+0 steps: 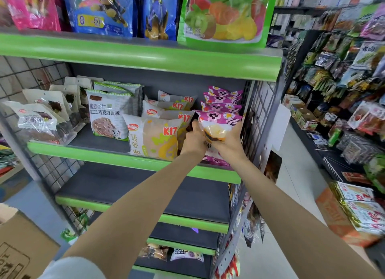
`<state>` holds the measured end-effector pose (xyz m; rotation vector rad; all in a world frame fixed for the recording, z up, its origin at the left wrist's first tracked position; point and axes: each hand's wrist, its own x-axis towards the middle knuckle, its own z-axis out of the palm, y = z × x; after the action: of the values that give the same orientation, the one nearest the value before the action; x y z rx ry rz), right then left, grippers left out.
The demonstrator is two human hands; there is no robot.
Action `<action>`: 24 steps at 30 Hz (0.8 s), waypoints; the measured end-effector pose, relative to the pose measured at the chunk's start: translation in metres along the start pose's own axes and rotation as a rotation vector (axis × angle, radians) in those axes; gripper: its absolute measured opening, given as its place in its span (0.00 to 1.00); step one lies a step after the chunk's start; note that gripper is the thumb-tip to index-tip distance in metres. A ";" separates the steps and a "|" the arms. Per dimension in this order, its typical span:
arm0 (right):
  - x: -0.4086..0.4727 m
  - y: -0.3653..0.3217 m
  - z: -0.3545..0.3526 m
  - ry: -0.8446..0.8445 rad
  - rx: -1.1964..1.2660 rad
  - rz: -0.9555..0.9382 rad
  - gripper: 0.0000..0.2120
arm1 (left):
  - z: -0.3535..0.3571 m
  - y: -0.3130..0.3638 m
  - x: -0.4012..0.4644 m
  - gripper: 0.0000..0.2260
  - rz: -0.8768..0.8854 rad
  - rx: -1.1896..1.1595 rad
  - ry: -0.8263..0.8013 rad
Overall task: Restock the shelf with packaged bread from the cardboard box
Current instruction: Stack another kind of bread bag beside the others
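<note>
Right now your left hand and right hand both have their grip curled round a purple flower-print plastic bread packet, held at the right end of the green-edged grey shelf, just beside the white-and-yellow K17 bread bags. Brown cardboard box sits lower left.

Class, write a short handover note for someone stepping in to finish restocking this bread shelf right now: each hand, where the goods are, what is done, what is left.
Left hand: grips the left edge of the purple flowered bread pack.
Right hand: holds the same pack from below and the right.
The pack is at the front right of the middle shelf, ahead of a row of matching purple packs.
Cardboard box: bottom left, contents hidden.
Done: several bread rows on that shelf.
Left: set this pack down; the shelf below looks bare.
</note>
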<state>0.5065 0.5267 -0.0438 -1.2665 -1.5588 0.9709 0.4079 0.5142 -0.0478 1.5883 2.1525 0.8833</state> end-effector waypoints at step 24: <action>-0.058 -0.109 0.089 -0.316 -0.427 -0.519 0.13 | -0.173 -0.062 -0.048 0.09 0.018 0.039 0.375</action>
<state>0.3946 0.4470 0.0224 -0.9197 -2.2862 0.5306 0.2762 0.4077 0.0383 1.5616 2.4180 1.2359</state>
